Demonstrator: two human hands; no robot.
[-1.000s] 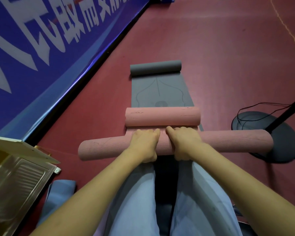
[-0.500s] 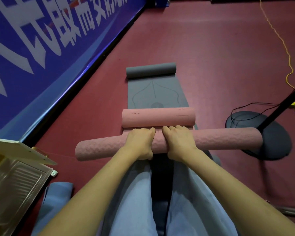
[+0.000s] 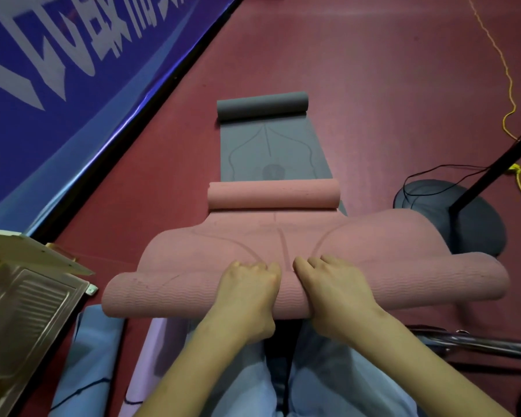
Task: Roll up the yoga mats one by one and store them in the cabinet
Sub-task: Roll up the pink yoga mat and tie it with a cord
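Note:
A pink yoga mat [image 3: 373, 251] lies in front of me, its near end rolled into a thick roll and its far end curled into a smaller roll [image 3: 272, 195]. My left hand [image 3: 247, 291] and my right hand [image 3: 333, 290] grip the near roll side by side at its middle, fingers curled over the top. Between the two rolls the flat part of the mat bulges up loosely. Beyond it a grey yoga mat [image 3: 271, 152] lies flat on the red floor, with its far end rolled up. The open cabinet [image 3: 27, 296] stands at the left edge.
A blue banner [image 3: 57, 70] runs along the left wall. A round black stand base [image 3: 463, 218] with a slanted pole and black cable sits at the right, with a yellow cord [image 3: 509, 100] behind it. Blue and lilac mats [image 3: 103, 356] lie by my left knee. A chrome bar [image 3: 478, 344] crosses at right.
The near roll has come back toward me with both hands still on it. A stretch of pink mat now shows loose and bulging between the two rolls, which touched before.

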